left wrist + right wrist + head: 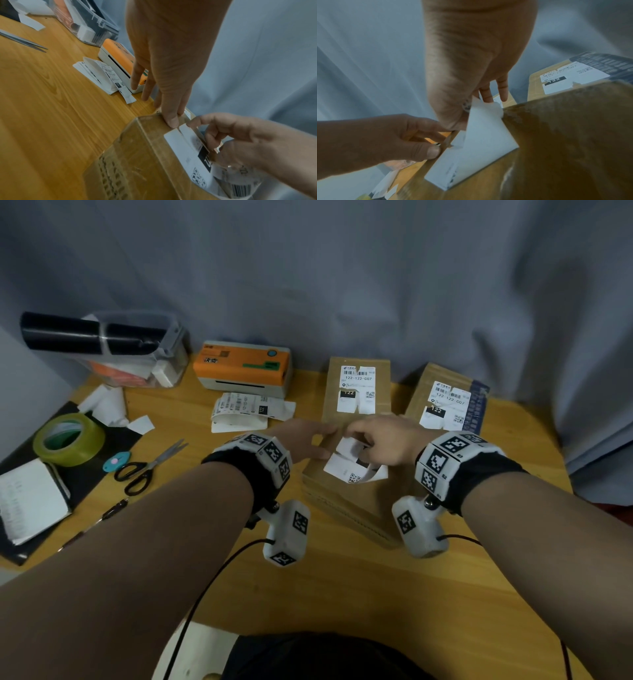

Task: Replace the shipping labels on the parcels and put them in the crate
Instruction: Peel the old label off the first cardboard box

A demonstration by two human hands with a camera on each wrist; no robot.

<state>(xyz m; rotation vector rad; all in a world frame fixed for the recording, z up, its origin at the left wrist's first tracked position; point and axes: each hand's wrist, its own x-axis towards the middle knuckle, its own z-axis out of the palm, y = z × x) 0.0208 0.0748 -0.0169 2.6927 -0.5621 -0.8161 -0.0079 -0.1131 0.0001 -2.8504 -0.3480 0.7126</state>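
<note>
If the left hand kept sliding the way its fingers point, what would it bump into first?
Probably the right hand, just beyond the left hand's fingertips over the near parcel. Depth is hard to judge.

Both hands (346, 440) forward (right pinching).

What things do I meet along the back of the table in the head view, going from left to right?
Clear plastic bin → orange label printer → cardboard parcel with torn label → second cardboard parcel with torn label.
</note>
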